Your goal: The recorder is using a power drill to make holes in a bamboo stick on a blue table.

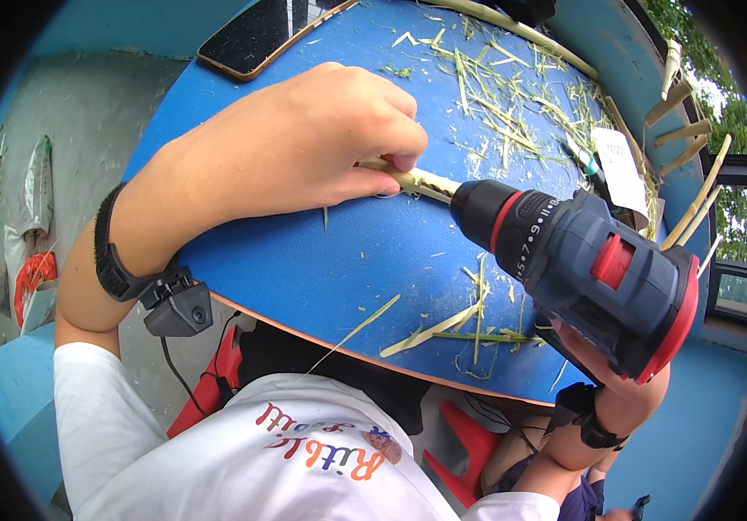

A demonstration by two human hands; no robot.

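Note:
My left hand [347,130] is closed around a short pale bamboo stick [407,179], its thumb and fingers pinching it above the blue table. My right hand [630,382] grips the handle of a dark blue and red cordless drill [578,252], which hides most of its fingers. Pointing left, the drill's black chuck [476,208] is right beside the stick's right end. A spiral drill bit [434,186] lies along the stick's end; how deep it goes in I cannot tell.
Green and pale plant shavings [504,113] litter the blue table [278,269]. A phone [261,39] lies at the far left edge, a white label [621,169] at the right. Several cut stalks [695,204] stick up by the window. Red stools [456,451] stand below.

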